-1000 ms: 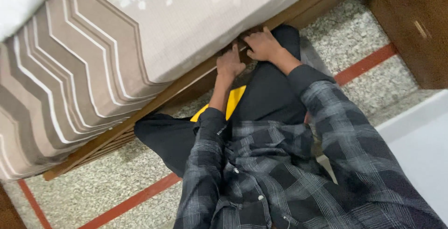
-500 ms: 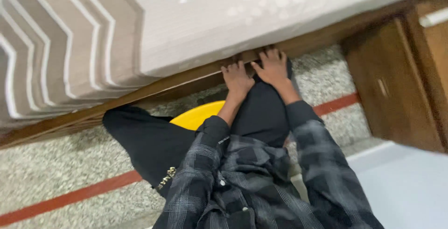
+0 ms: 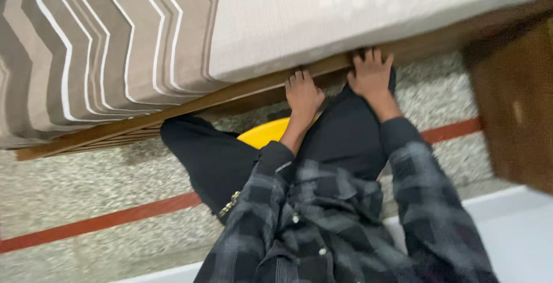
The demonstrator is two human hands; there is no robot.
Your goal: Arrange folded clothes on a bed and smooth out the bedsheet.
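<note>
Two hands press against the wooden bed frame (image 3: 173, 116), which runs on a slant from nine o'clock up toward two o'clock. The left hand (image 3: 302, 94) lies near the middle of the view with its fingers spread flat and curled over the frame's lower edge, just under the mattress; it grips nothing else. The right hand (image 3: 370, 74) sits just beside it at about one o'clock, fingers also splayed and hooked onto the same wooden edge. The mattress (image 3: 357, 12) above is covered in a pale sheet, and a striped zigzag blanket (image 3: 98, 52) hangs over the side at ten o'clock. Below the hands, dark trousers (image 3: 340, 144) bend at the knees, and a yellow stool (image 3: 262, 133) shows between the legs. The checked grey shirt (image 3: 322, 225) fills six o'clock. The speckled floor (image 3: 86, 179) carries a red stripe (image 3: 98, 222), and a dark wooden cabinet (image 3: 518, 104) stands at three o'clock.
</note>
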